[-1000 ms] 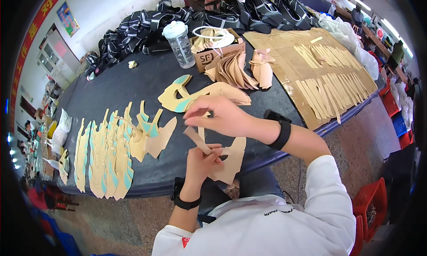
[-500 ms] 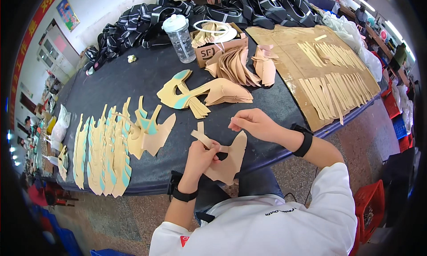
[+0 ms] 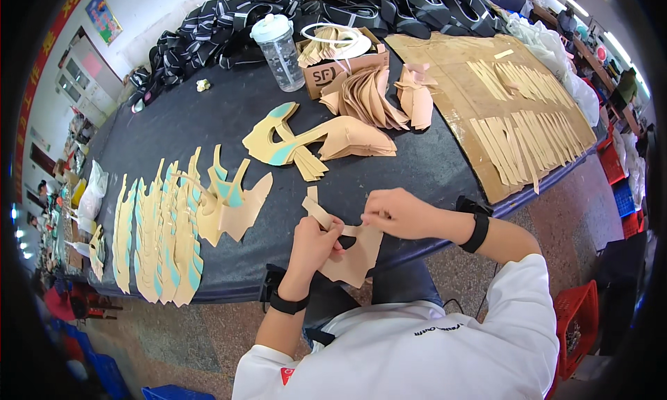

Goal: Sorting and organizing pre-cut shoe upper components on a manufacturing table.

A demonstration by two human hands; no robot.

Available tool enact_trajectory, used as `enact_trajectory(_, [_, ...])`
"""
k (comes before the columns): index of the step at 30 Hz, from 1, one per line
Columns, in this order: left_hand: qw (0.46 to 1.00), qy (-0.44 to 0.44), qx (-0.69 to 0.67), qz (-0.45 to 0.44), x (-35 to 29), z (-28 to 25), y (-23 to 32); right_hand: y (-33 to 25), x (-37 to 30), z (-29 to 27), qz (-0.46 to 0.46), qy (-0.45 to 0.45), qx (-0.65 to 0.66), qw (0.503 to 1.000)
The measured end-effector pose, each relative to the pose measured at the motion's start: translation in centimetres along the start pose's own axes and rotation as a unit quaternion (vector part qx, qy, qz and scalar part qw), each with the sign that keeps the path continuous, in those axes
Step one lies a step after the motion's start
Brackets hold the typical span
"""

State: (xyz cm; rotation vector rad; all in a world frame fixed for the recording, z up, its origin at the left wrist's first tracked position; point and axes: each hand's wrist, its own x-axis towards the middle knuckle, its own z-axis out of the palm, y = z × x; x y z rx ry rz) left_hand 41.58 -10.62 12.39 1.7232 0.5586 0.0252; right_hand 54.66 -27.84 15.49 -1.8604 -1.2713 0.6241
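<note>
A tan, curved cut-out piece [image 3: 356, 262] with two prongs hangs at the table's near edge above my lap. It looks like a shoe-upper part. My left hand [image 3: 314, 247] is closed on its left prong, whose strip [image 3: 317, 210] sticks up past the thumb. At the other prong, my right hand [image 3: 399, 214] is closed, fingertips pinching its upper edge and covering it. Left of my hands lie rows of overlapping yellow-tan pieces [image 3: 167, 240] with turquoise patches, ending in a separate forked one [image 3: 244, 207]. A stack of similar pieces [image 3: 354, 140] lies ahead.
Behind the stack stand a clear bottle with a pale lid [image 3: 278, 56] and a cardboard box [image 3: 326, 77] beside fanned pieces [image 3: 375, 98]. Thin tan strips [image 3: 531, 143] lie on a cardboard sheet [image 3: 451, 101] at right. Black strapped items [image 3: 215, 35] pile along the back.
My right hand has come down and slightly right onto the piece's right prong, its fingers now meeting the edge. My left hand keeps its hold in nearly the same place.
</note>
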Motion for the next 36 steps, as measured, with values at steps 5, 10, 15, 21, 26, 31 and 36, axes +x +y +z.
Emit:
enact_trajectory(5, [1.0, 0.001, -0.001, -0.004, 0.1, 0.2, -0.1, 1.9, -0.3, 3.1, -0.26, 0.011, -0.205, 0.944])
enact_trajectory(10, [0.999, -0.022, 0.029, -0.011, 0.3, -0.8, 0.9, 1.5, -0.7, 3.4, -0.295, 0.023, -0.328, 0.897])
enact_trajectory(15, [0.975, 0.199, 0.092, 0.025, -0.4, -6.0, -1.6, 1.3, -0.7, 3.4, -0.271, 0.004, -0.299, 0.915])
enact_trajectory(21, [0.872, 0.106, 0.349, 0.325, -6.3, -3.1, -0.3, 1.0, -0.1, -0.2, -0.118, -0.181, -0.182, 0.959])
enact_trajectory(26, [0.858, 0.021, 0.37, 0.354, -7.9, -1.7, -3.4, 2.3, 2.8, -5.1, -0.131, -0.028, -0.002, 0.991])
enact_trajectory(31, [0.845, 0.039, 0.325, 0.423, -6.7, -2.3, -3.2, 9.4, 7.0, -11.8, 0.066, 0.455, -0.44, 0.772])
enact_trajectory(36, [0.818, 0.047, 0.38, 0.429, -7.5, -6.7, -4.1, 13.1, 8.4, -16.3, 0.206, 0.277, -0.237, 0.908])
